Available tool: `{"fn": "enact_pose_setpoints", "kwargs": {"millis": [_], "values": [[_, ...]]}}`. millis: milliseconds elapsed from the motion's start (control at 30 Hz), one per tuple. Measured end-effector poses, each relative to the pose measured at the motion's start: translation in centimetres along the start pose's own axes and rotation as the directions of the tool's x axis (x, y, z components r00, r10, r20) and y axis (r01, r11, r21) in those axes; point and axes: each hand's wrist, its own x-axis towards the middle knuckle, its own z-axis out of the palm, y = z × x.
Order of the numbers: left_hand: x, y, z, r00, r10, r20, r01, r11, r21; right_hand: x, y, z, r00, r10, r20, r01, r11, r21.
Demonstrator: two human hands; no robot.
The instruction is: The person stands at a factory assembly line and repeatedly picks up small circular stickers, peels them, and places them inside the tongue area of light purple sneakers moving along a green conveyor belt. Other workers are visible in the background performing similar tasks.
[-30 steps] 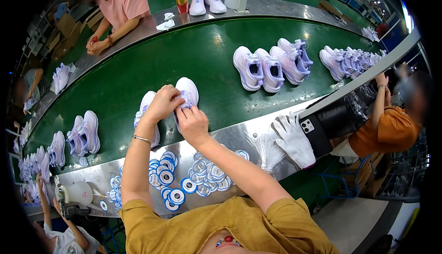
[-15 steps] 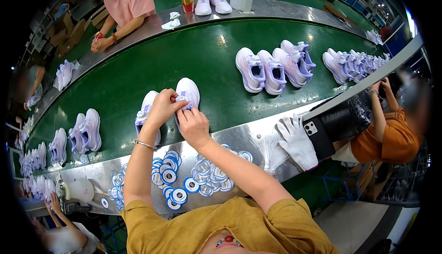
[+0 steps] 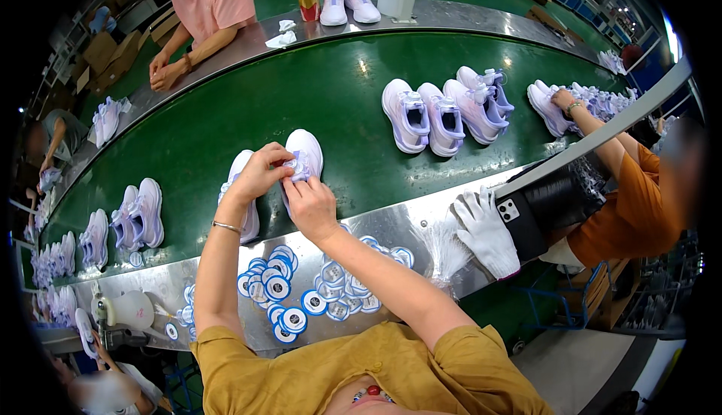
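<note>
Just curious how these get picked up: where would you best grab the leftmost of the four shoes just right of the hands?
Probably by its heel collar, coming from above on the near side: the shoe stands upright on the green surface, heel toward the camera, with its opening facing up.

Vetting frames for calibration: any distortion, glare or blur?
Head view, top: far metal ledge bows into an arc; head view, middle: glints on the green belt; head view, far right: orange-clad person blurred at the face; head view, centre: handled white shoe looks fairly sharp.
</note>
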Motion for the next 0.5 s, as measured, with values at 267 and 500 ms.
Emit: {"fn": "enact_pose_setpoints", "kwargs": {"millis": [267, 500], "values": [[-1.6, -1.5, -0.9, 0.956, -0.096, -0.278, 0.065, 0.991, -0.120, 1.3, -0.3, -0.6, 0.997, 0.071, 0.026, -0.073, 0.994, 0.076], [-10.0, 0.6, -1.2, 0.738, 0.110, -0.666, 0.268, 0.858, 0.439, 4.9, 9.1, -16.9, 0.915, 0.394, 0.087, -0.400, 0.864, 0.305]]}}
